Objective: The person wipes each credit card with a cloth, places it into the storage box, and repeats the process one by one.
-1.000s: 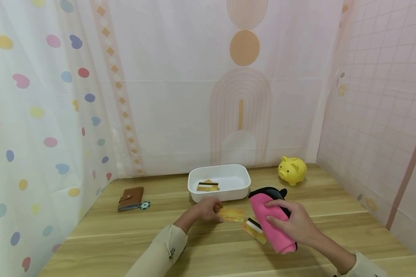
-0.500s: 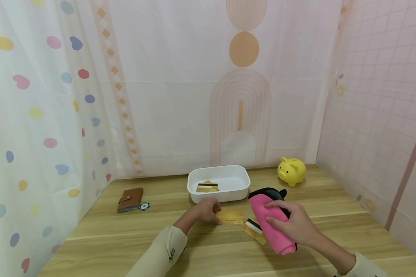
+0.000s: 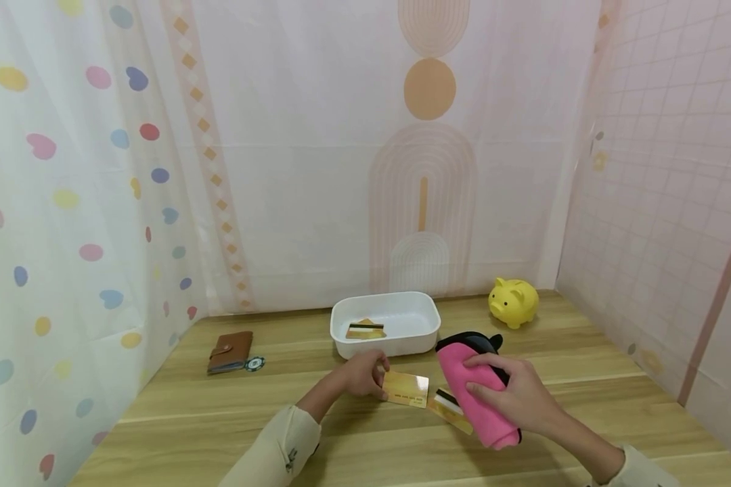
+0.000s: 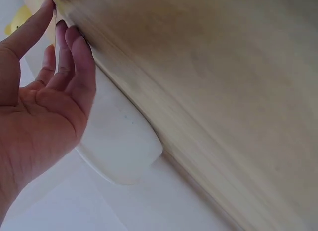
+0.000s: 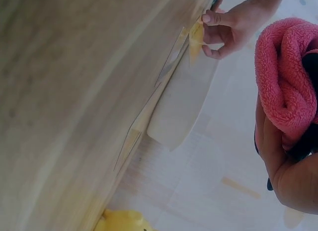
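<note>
left hand (image 3: 365,374) pinches gold bank card (image 3: 405,388), right hand (image 3: 518,392) grips rolled pink towel (image 3: 486,421)

head view: at lower centre, the card's left edge sits between thumb and fingers, before a white tray (image 3: 396,347); right fingers curl round the towel. brown wallet (image 3: 231,350) lies left, yellow piggy bank (image 3: 514,302) right.

left wrist: upper left, thumb and fingertips nearly meet.

right wrist: towel at right edge, card near upper centre.

Striped card (image 3: 450,410): partly hidden behind the pink cloth (image 3: 476,402) in the head view. Gold card (image 3: 405,389), same view: printed characters too small to read. Yellow piggy bank (image 5: 124,222): cut off by the right wrist view's lower edge.
</note>
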